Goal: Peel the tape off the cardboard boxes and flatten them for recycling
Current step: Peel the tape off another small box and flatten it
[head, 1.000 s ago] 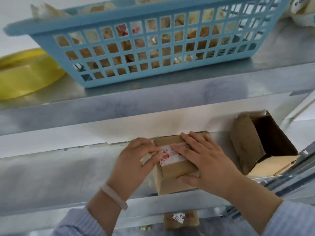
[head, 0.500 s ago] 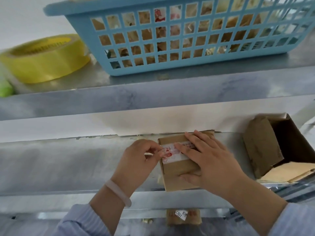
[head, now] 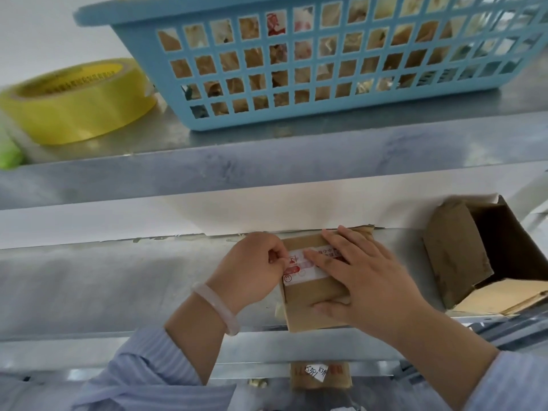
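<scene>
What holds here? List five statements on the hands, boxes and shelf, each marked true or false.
1. The left hand pinches the end of the white tape on the small box. True.
2. The right hand lies flat on that box. True.
3. The yellow tape roll sits inside the blue basket. False: it lies beside the basket on the upper shelf.
4. The larger box is taped shut. False: it lies open on its side.
5. The left wrist wears a pale bracelet. True.
</scene>
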`<state>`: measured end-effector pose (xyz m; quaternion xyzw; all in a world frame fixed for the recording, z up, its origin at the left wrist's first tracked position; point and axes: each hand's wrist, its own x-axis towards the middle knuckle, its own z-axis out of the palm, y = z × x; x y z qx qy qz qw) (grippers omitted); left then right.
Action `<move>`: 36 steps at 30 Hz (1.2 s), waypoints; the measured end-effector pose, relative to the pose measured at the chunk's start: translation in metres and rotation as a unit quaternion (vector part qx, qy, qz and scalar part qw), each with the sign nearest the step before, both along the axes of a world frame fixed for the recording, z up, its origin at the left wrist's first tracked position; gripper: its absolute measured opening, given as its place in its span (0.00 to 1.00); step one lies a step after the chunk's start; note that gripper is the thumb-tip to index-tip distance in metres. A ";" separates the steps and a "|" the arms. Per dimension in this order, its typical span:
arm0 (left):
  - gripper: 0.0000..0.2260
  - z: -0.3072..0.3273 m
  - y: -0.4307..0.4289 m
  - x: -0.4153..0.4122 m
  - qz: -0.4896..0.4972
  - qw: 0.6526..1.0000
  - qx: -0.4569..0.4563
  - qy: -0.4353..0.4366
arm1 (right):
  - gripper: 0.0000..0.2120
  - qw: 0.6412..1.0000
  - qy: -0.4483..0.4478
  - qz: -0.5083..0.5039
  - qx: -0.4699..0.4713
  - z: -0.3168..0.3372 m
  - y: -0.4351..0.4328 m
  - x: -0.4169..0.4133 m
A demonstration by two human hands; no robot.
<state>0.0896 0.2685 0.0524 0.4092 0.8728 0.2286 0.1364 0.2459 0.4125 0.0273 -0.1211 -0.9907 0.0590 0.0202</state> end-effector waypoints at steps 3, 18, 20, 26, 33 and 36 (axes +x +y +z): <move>0.11 -0.005 0.000 -0.001 -0.002 1.000 0.009 -0.029 | 0.38 1.000 0.003 -0.004 -0.007 0.000 -0.001 -0.001; 0.07 -0.013 -0.012 0.006 0.020 0.992 0.122 -0.027 | 0.40 1.000 0.002 -0.002 -0.017 0.002 0.000 -0.003; 0.02 -0.009 -0.011 0.008 0.014 0.994 0.108 0.020 | 0.40 1.000 0.002 -0.001 -0.012 0.003 -0.002 -0.002; 0.07 -0.009 0.002 0.016 0.018 0.994 0.057 0.089 | 0.38 1.000 0.012 -0.009 -0.014 0.004 -0.005 0.001; 0.14 -0.019 -0.002 0.010 -0.037 0.991 0.130 -0.010 | 0.40 0.999 0.012 -0.016 -0.034 -0.001 -0.002 0.001; 0.13 -0.025 -0.010 0.009 -0.002 0.973 0.186 -0.134 | 0.41 0.998 0.007 -0.024 -0.052 -0.002 0.003 0.001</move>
